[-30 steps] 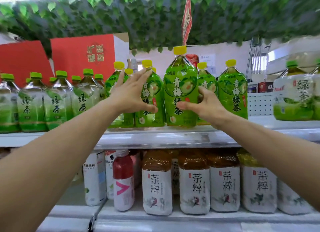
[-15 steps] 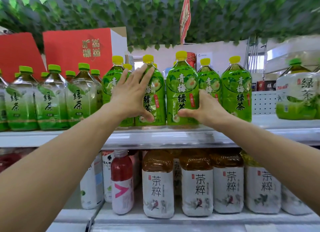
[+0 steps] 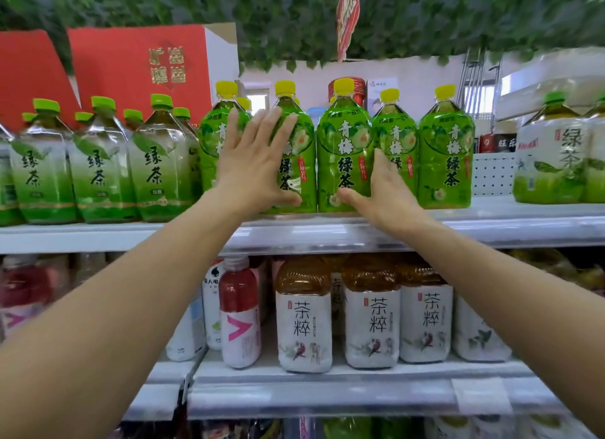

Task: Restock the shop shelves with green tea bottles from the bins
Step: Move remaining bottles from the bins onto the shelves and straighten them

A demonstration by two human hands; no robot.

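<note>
Two hands on yellow-capped tea bottles at the upper shelf's [image 3: 497,211] front edge.
The left hand [image 3: 258,163], fingers spread, presses flat on one bottle [image 3: 296,140]. At its 3 o'clock, the right hand [image 3: 389,196] wraps thumb and fingers round the upright plum green tea bottle [image 3: 343,150]. Bare shelf room lies further toward 3 o'clock.

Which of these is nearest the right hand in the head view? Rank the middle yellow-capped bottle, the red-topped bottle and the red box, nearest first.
1. The middle yellow-capped bottle, touching the right hand.
2. The red-topped bottle, below and to the left.
3. The red box, far up and left.
</note>
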